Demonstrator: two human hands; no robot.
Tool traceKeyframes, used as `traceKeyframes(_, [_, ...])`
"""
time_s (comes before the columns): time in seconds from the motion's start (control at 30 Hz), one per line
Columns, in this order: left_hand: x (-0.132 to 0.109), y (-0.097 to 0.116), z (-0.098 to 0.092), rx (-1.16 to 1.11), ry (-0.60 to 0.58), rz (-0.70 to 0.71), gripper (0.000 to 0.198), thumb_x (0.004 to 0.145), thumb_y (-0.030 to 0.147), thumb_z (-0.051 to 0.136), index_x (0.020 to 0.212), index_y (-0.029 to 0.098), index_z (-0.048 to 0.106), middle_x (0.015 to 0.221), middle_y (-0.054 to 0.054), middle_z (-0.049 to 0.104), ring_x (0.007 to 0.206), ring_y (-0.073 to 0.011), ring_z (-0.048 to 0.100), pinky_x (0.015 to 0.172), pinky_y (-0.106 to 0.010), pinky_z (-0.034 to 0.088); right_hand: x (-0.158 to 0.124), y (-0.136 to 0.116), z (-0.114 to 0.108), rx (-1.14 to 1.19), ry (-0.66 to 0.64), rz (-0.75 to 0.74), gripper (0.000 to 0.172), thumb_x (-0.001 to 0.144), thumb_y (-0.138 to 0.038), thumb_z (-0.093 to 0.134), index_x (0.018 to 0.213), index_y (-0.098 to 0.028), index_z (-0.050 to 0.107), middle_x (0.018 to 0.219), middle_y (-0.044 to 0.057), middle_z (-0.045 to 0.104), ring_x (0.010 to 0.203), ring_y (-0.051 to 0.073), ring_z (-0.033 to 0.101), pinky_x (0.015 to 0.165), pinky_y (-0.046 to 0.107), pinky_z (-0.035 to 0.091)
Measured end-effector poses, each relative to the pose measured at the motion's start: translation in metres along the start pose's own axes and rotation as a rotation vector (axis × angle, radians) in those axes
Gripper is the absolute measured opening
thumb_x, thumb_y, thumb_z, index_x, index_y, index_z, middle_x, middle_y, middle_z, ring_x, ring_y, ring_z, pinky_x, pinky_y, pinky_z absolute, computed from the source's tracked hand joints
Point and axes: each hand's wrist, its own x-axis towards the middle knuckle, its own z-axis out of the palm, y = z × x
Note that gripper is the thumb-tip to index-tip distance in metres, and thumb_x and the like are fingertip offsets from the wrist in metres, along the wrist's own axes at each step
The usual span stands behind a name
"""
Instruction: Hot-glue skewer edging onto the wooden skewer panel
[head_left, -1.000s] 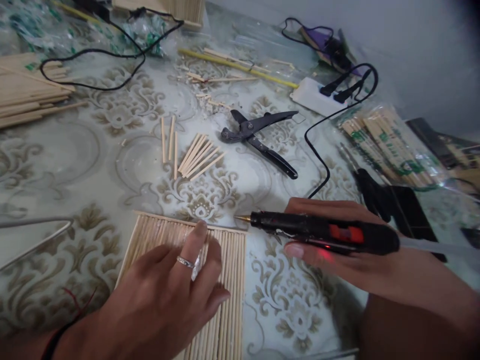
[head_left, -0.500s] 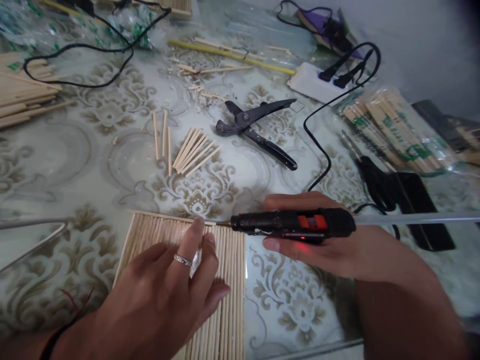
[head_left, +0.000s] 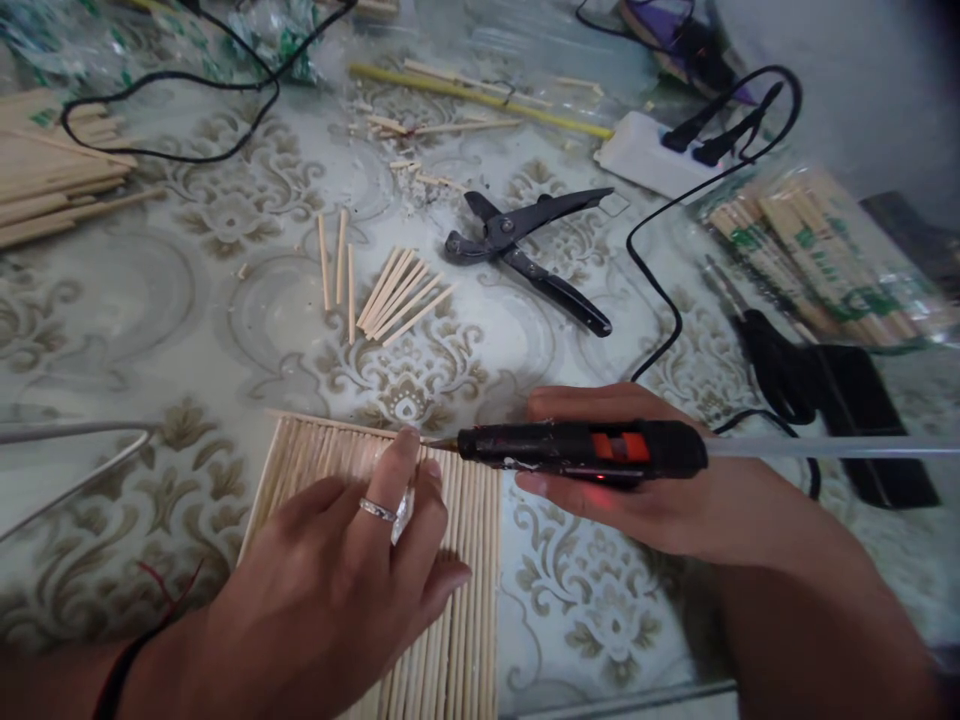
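Head view. Left hand [head_left: 330,600] palm down, fingers spread flat on stick mat [head_left: 472,500], grip open, clasping nothing. Right hand [head_left: 652,510] held level, grip closed around glue gun [head_left: 585,452], nozzle at mat's far edge beside left middle fingertip. Mat flat on worktop [head_left: 150,330], front centre.

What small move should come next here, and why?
Probably squeeze glue along the top edge of the stick mat: the glue gun in the right hand has its nozzle at that edge, beside the left hand pressing the mat flat.
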Motion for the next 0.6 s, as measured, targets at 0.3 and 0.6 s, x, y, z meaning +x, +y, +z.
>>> traceKeyframes(0.3, [0.0017, -0.0005, 0.0015, -0.021, -0.017, -0.004, 0.035, 0.107, 0.033, 0.054, 0.124, 0.005, 0.065, 0.129, -0.030, 0.075, 0.083, -0.0262, 0.083, 0.062, -0.039, 0.069, -0.0016, -0.0003, -0.0004, -0.026, -0.047, -0.014, 0.028, 0.098, -0.033, 0.069, 0.073, -0.026, 0.057, 0.065, -0.005, 0.055, 0.058, 0.014, 0.053, 0.056, 0.027, 0.046])
traceKeyframes(0.6, [0.0019, -0.0004, -0.0003, -0.019, -0.008, 0.001, 0.034, 0.107, 0.032, 0.053, 0.123, 0.004, 0.065, 0.128, -0.031, 0.075, 0.100, -0.0327, 0.083, 0.061, -0.040, 0.070, -0.0042, 0.0049, 0.0020, -0.049, -0.019, -0.041, 0.024, 0.097, -0.034, 0.071, 0.076, -0.027, 0.062, 0.063, -0.005, 0.060, 0.055, 0.015, 0.056, 0.053, 0.027, 0.049])
